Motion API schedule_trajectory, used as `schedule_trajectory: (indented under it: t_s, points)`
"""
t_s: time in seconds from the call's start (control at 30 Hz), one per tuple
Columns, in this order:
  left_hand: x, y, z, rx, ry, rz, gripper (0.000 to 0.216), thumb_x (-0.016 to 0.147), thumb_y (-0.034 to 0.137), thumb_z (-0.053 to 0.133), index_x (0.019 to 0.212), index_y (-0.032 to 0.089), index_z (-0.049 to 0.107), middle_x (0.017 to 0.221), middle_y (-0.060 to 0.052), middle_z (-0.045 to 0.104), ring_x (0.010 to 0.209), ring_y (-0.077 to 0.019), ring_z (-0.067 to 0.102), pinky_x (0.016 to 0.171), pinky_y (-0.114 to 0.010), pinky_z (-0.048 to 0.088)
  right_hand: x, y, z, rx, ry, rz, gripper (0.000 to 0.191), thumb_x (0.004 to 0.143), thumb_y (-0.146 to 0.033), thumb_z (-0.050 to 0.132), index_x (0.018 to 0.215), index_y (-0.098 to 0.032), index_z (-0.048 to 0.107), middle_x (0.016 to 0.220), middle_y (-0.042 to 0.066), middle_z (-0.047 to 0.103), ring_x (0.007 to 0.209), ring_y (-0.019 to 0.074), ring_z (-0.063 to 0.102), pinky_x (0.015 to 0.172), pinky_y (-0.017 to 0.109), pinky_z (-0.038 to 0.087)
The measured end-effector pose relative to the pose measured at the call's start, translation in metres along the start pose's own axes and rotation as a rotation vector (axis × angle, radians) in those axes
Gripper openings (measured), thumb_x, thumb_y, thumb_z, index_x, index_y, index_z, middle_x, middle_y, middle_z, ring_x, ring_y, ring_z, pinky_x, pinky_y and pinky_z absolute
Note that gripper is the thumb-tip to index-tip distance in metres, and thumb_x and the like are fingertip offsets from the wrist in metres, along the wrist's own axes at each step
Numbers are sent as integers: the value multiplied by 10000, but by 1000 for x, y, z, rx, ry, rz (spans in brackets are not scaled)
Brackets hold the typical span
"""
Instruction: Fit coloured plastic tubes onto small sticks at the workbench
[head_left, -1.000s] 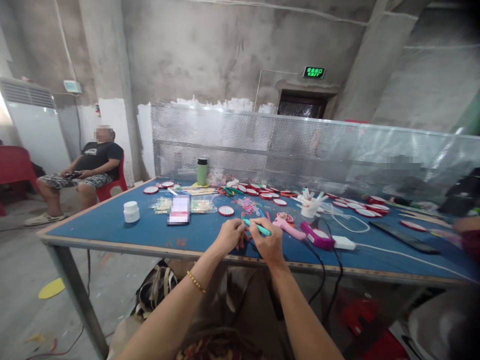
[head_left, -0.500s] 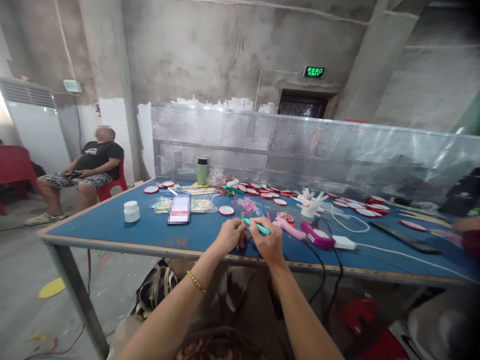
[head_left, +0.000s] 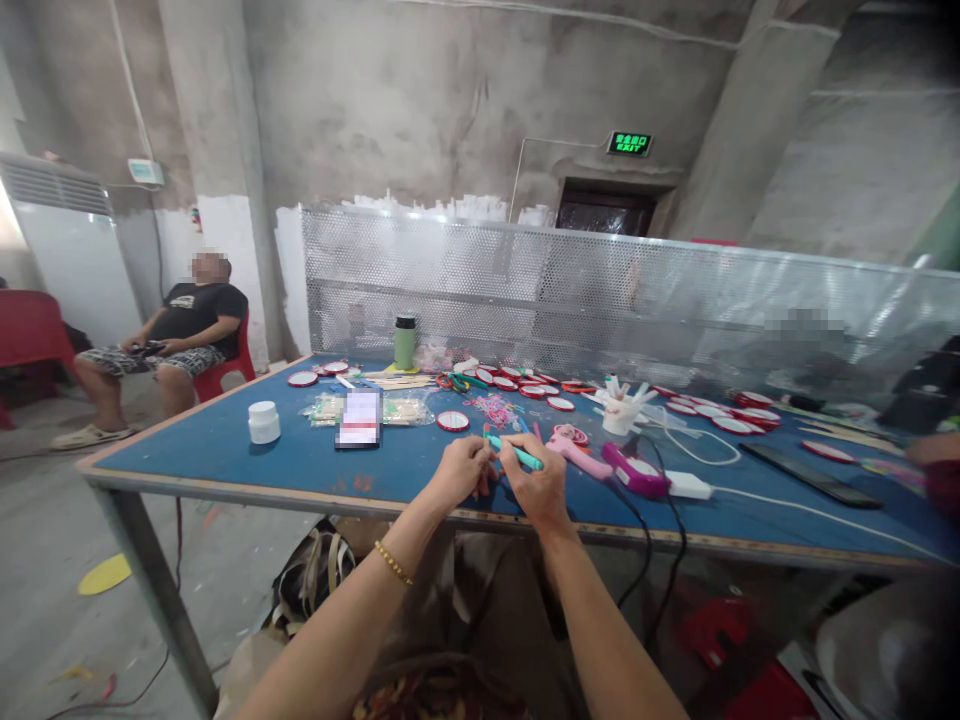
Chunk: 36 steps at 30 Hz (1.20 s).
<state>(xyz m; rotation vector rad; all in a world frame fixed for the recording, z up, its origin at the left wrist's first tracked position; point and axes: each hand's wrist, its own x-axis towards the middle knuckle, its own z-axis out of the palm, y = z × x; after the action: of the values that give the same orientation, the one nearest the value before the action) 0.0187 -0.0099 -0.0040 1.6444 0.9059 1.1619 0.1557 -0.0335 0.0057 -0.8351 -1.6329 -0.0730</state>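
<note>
Both my hands rest at the near edge of the blue table (head_left: 225, 450). My right hand (head_left: 536, 485) is closed on a teal pen (head_left: 517, 453) that points left and slightly up. My left hand (head_left: 461, 468) is closed right beside it, its fingertips pinched near the pen's tip on something too small to make out. A gold bracelet sits on my left wrist. A pink glue gun (head_left: 577, 452) and a magenta device (head_left: 636, 471) with black cables lie just right of my hands.
The table holds several red-rimmed round discs (head_left: 452, 421), a white jar (head_left: 263, 422), a green bottle (head_left: 404, 342), a cup of sticks (head_left: 619, 412) and a white charger (head_left: 688, 486). A perforated metal screen (head_left: 525, 290) runs behind. A person sits on a red chair (head_left: 225, 370) at left.
</note>
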Motion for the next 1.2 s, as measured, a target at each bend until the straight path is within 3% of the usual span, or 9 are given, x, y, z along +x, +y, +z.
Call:
schedule_trajectory:
  t_s: [0.4, 0.87, 1.2]
  points:
    - [2, -5, 1, -21, 0, 1, 201, 908, 252, 456, 767, 152, 558, 619, 7, 642, 371, -78, 526, 342, -161, 348, -1, -1, -2, 2, 5, -9, 173, 922, -268, 570, 804, -203, 680, 690, 3, 695, 575, 146, 637, 575, 252, 505]
    - [-2, 4, 0, 10, 1, -6, 230, 927, 209, 441, 738, 150, 559, 490, 39, 567, 330, -70, 456, 352, -161, 328, 0, 0, -1, 2, -6, -12, 185, 916, -265, 564, 788, -198, 679, 681, 1, 691, 563, 136, 626, 568, 240, 492]
    - [-1, 3, 1, -25, 3, -20, 211, 920, 219, 449, 750, 149, 553, 563, 17, 616, 344, -75, 491, 346, -165, 336, -1, 1, 0, -1, 3, -20, 183, 924, -265, 563, 795, -201, 676, 707, 9, 700, 582, 144, 639, 576, 248, 499]
